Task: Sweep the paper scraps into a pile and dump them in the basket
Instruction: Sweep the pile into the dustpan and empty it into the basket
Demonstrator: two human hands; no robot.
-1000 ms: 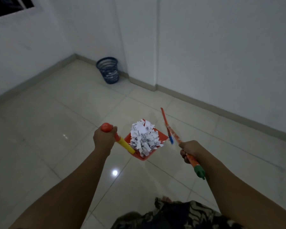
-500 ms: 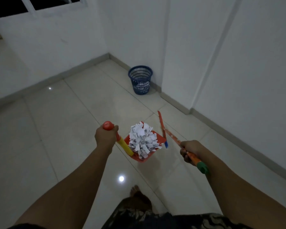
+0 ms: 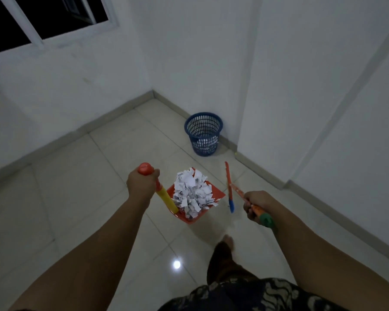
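Note:
My left hand (image 3: pixel 142 184) grips the orange-and-yellow handle of a red dustpan (image 3: pixel 218 192), held above the floor. A heap of white paper scraps (image 3: pixel 192 194) fills the pan. My right hand (image 3: pixel 256 206) grips the orange handle of a broom (image 3: pixel 229 182), near its green end; the thin red-and-blue broom head hangs just right of the pan. A blue mesh basket (image 3: pixel 203 133) stands on the floor ahead, against the wall corner, with some white paper in its bottom.
White walls (image 3: pixel 312 86) close in on the right and ahead, with a grey skirting along the floor. A dark window (image 3: pixel 43 16) is at the upper left. My bare foot (image 3: pixel 225 245) steps on the pale tiles below the pan. Open floor lies to the left.
The basket has shifted from the left toward the centre and grown nearer as I walk to it. Both hands keep the same hold on dustpan and broom.

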